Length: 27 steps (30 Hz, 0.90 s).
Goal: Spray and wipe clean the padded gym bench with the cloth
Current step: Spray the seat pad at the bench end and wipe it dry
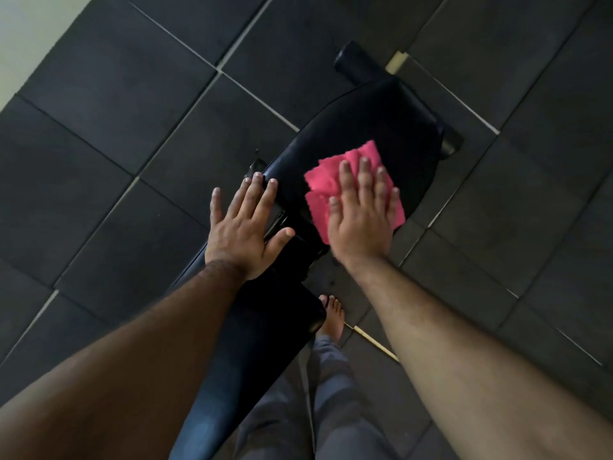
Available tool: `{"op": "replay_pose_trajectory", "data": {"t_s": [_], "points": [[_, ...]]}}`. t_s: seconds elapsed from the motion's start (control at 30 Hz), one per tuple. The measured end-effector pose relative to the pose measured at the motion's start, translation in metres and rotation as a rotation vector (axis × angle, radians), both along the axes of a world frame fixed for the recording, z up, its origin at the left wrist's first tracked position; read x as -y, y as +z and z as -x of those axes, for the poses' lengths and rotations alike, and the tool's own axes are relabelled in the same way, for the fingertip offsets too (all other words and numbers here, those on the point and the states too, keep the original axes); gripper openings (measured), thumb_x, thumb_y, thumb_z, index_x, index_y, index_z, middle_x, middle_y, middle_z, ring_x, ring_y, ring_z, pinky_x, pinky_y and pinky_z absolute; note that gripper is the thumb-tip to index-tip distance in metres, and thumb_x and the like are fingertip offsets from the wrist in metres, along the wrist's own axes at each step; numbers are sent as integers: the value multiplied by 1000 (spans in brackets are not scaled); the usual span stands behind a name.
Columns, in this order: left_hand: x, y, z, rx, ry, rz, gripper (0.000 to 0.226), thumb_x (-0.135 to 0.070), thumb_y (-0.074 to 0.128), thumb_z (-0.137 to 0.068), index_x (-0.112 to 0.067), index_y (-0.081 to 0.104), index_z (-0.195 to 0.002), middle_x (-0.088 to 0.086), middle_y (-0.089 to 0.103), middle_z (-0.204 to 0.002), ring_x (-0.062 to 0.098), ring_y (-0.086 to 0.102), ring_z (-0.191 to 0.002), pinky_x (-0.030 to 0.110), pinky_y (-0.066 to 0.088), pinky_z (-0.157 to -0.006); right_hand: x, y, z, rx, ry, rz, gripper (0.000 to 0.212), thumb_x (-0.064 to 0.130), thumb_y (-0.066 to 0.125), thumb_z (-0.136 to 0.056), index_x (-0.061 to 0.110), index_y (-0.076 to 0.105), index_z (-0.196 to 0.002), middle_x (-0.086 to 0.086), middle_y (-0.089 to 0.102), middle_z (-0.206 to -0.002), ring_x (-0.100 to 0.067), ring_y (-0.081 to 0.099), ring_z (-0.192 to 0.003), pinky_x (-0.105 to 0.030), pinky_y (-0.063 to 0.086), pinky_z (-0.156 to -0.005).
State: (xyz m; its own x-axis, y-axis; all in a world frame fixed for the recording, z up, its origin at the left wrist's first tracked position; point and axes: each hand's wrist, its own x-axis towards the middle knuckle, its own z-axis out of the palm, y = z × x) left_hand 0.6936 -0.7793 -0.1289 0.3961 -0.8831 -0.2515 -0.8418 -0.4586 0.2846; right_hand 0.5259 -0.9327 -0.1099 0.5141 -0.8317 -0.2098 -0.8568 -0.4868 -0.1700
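Dark floor tiles are being seen all around the black bench. A pink cloth is being pressed flat on it under the right hand, fingers apart; left hand fingers are being spread at the pad's edge. A bare foot is being kept below.

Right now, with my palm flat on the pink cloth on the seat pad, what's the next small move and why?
Probably slide the right hand and pink cloth forward across the seat pad. The cloth covers only the near part, and the far end looks uncovered. The left hand lies flat at the pad's left edge, seemingly bracing the bench.
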Motion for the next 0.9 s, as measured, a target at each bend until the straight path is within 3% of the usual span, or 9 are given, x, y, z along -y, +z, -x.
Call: {"op": "replay_pose_trajectory", "data": {"t_s": [0.13,0.2,0.3,0.4,0.57,0.63,0.7,0.8,0.9], "points": [[-2,-4,2,13,-12,-3,95,-85,9,-102,-26,5,-176,7,10,-184,28,14,-170,68,3,-133,96,3,-21,17,-331,-29,64,51,25,-111,35,12,-172,-3,1,-182,-34,1,-167,-62,7,-131],[-2,-5,1,17,-14,-2,95,-86,11,-102,-26,4,-176,8,10,-184,28,14,-170,68,2,-133,140,6,-47,14,-388,-57,64,53,18,-110,38,9,-171,-2,0,-182,-34,-1,-167,-63,4,-131],[-2,-4,0,23,-14,1,95,-85,14,-103,-26,5,-176,8,10,-184,29,13,-170,68,1,-133,149,3,-75,-47,-270,-36,63,54,19,-109,39,15,-170,-1,7,-181,-34,4,-166,-62,2,-131],[-1,-1,0,10,-9,-6,93,-83,16,-103,-26,6,-177,7,9,-185,28,13,-170,67,0,-134,102,6,-71,-51,23,40,62,51,25,-110,36,22,-170,-2,15,-180,-35,9,-166,-58,7,-132],[-2,6,1,-10,5,-18,91,-79,19,-104,-25,10,-177,6,9,-185,27,13,-170,65,0,-134,10,5,-16,21,233,-35,68,55,25,-111,29,12,-172,-3,7,-181,-32,4,-167,-55,6,-134],[-2,9,1,-27,8,-26,90,-78,18,-104,-27,10,-177,5,8,-185,25,11,-170,63,-2,-135,6,12,3,174,180,-56,66,50,31,-112,23,23,-171,-8,23,-178,-36,22,-164,-55,22,-130],[-1,12,0,-52,21,-30,87,-76,19,-104,-28,10,-177,3,7,-185,24,10,-171,63,-3,-135,23,20,12,273,-24,37,64,43,47,-109,14,39,-165,-16,46,-165,-41,48,-146,-51,39,-116],[1,19,2,-98,66,-22,85,-72,19,-104,-27,16,-176,2,11,-185,23,10,-171,63,-5,-134,55,33,7,139,-320,-28,66,56,69,-96,15,55,-146,-11,58,-145,-36,56,-129,-49,47,-103],[3,30,7,-132,146,18,84,-69,20,-104,-23,26,-174,2,23,-182,23,14,-170,64,-3,-134,66,39,-5,160,-330,-239,50,53,81,-87,20,65,-121,-3,71,-122,-30,67,-115,-47,57,-97]]}}
